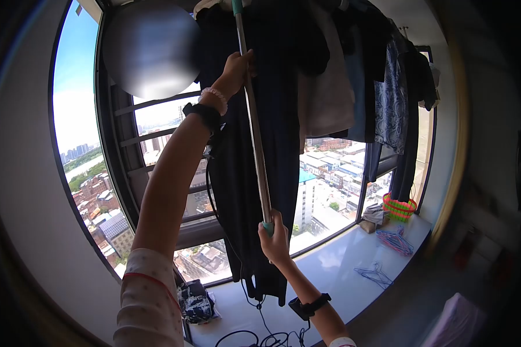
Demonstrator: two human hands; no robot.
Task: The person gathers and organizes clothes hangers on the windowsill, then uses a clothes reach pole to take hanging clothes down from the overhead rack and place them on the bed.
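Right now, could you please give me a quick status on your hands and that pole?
Left hand high on the pole; right hand at its green lower end. Pole steeply slanted. Dark garment hanging behind it.

The pole [253, 124] is smooth, glossy metal, with a matt teal grip [267, 227] that looks like plastic. The dark garment [278, 173] behind it is matt cloth; the pale garment [329, 104] looks like thin, soft cloth, and the patterned one [391, 101] is cloth as well. The sill [330, 277] is smooth and glossy, mirroring the light. The basket [399, 207] looks like shiny plastic, and the hangers [395, 240] are thin and smooth, whether coated wire or plastic cannot be told. The window frame [121, 139] looks like dark, satin metal; the wall [23, 173] is matt and smooth. The sleeve [147, 301] is light cloth, the bracelet [215, 99] glossy beads, the wrist straps [315, 305] matt black.
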